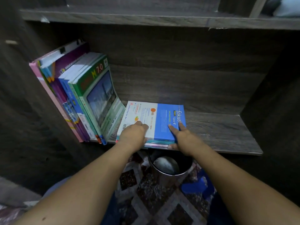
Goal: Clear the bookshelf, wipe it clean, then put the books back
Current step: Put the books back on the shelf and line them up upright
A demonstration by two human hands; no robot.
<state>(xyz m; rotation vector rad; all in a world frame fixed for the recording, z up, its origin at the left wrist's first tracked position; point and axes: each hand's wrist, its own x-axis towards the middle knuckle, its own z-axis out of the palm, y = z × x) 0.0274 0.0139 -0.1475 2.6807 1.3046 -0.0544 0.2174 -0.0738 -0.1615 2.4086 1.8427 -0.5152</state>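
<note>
A small flat stack of books, its top one a blue-and-white "fokus" book, lies on the dark wooden shelf board with its front edge at the shelf's lip. My left hand sits on the stack's front left corner with its fingers curled over the cover; its thumb is hidden. At the front right corner my right hand grips the stack, fingers stretched on top and thumb under the front edge. A row of leaning books, a green one in front, stands against the shelf's left wall.
The shelf board to the right of the stack is bare wood. An upper shelf runs overhead. Below the shelf's lip stands a round metal bin on a patterned rug.
</note>
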